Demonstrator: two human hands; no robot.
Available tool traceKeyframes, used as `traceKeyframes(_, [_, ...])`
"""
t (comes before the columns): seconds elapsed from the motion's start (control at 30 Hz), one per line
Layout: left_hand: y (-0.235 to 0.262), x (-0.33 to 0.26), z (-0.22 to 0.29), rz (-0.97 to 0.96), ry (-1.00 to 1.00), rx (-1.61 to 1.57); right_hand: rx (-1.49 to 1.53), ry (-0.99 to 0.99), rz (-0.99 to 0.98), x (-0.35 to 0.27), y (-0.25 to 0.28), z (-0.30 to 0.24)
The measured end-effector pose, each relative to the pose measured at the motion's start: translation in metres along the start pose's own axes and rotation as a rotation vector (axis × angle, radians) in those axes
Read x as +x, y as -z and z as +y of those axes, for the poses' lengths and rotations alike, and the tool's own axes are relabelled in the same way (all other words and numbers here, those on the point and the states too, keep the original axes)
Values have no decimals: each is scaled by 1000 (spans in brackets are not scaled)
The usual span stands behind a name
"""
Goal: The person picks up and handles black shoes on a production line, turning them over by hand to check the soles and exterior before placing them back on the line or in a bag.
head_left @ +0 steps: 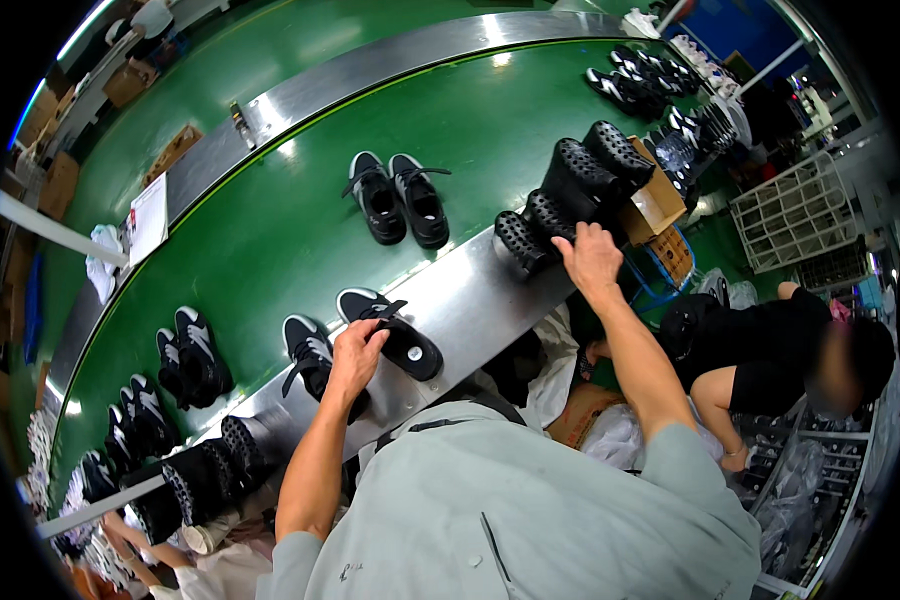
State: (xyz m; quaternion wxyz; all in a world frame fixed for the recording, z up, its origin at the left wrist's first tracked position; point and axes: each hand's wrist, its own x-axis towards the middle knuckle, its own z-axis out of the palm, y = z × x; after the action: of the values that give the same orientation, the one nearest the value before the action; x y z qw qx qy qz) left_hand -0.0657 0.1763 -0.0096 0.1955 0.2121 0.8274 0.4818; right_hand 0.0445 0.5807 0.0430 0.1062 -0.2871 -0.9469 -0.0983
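Observation:
My left hand (355,352) has its fingers closed at the side of a black shoe with a grey toe (410,350). The shoe lies at the near metal edge, laces loose, a white round mark inside its heel. Its mate (308,345) is just left of my hand, partly behind my wrist. To the right, my right hand (592,258) is at the near end of some black dotted pieces (547,212), which look like stacked insoles. Its fingers are curled, with the thumb against the dotted pieces; whether one is between them is hidden.
A green work surface (270,235) with metal edging holds another pair of shoes (398,200) ahead and more shoes (192,355) at left. An open cardboard box (655,205) stands beside the dotted pieces. A person in black (760,345) is at right, near a white rack (795,215).

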Motion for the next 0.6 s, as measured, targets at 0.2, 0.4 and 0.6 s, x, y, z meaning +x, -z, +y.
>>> traceKeyframes(0.2, [1, 3, -6, -32, -54, 28, 575, 119, -133, -55, 110, -43])
traceKeyframes(0.4, [3, 7, -1, -47, -57, 12, 642, 280, -748, -110, 92, -137])
traceKeyframes(0.6, [-4, 24, 15, -304, -153, -59, 545, 336, -374, -129, 63, -183])
